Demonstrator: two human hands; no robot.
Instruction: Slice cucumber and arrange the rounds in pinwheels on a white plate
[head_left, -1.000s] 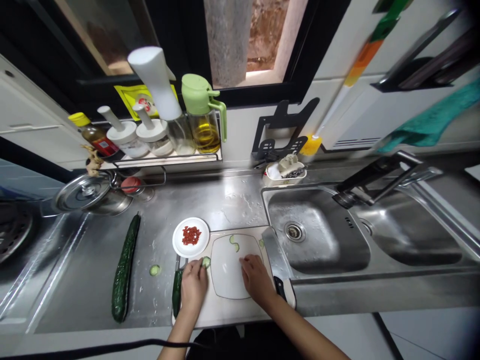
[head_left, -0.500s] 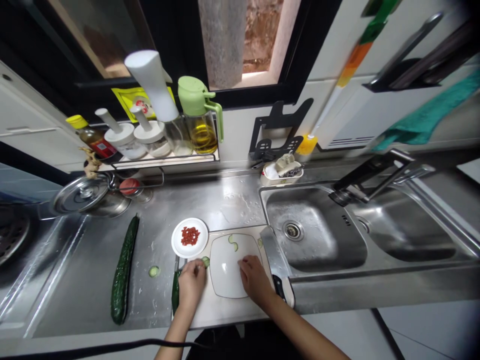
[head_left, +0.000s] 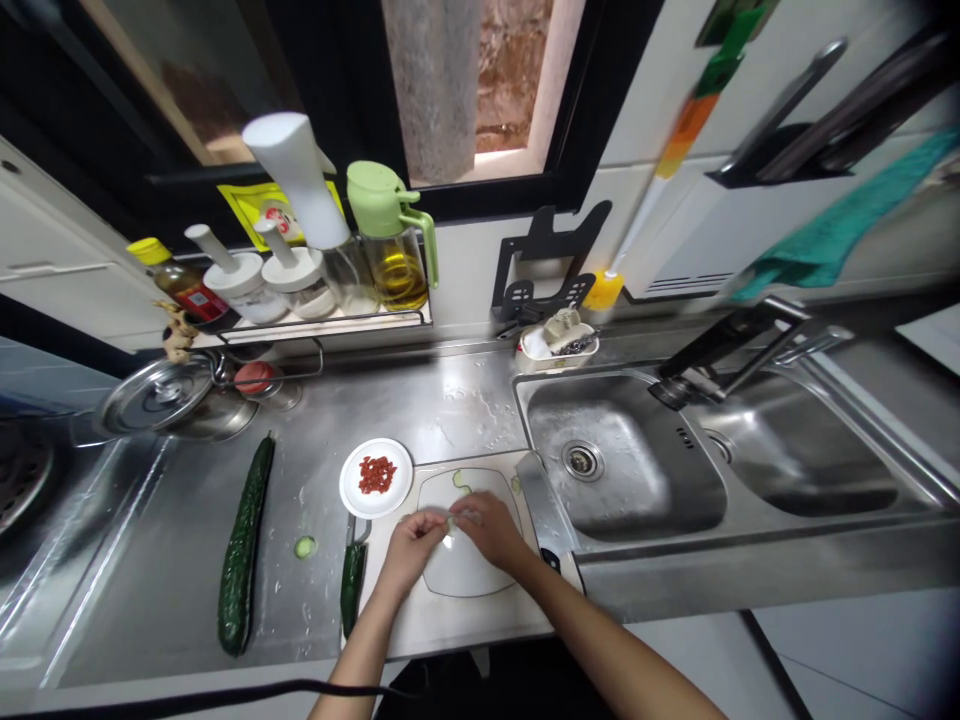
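Observation:
Over a white, squarish plate (head_left: 465, 580), my left hand (head_left: 412, 548) pinches a thin cucumber slice (head_left: 450, 525). The fingers of my right hand (head_left: 489, 528) are closed at the same slice, meeting the left fingertips. Part of the slice is hidden by the fingers. Curved cucumber pieces (head_left: 460, 481) lie near the plate's far edge, partly behind my right hand. Under the plate is a pale cutting board (head_left: 420, 632). A cut length of cucumber (head_left: 352, 590) rests along the board's left side, and a cleaver (head_left: 546, 505) lies at its right.
A small white plate of chopped red pieces (head_left: 376, 450) stands beyond the board's left corner. Further left are a loose slice (head_left: 304, 547) and a whole cucumber (head_left: 246, 550). The double sink (head_left: 630, 455) is to the right. A condiment shelf (head_left: 360, 325) runs along the back.
My left hand has moved right, from the board's left side to over the plate, with a cucumber slice. My right hand has shifted slightly left and away from me, meeting it.

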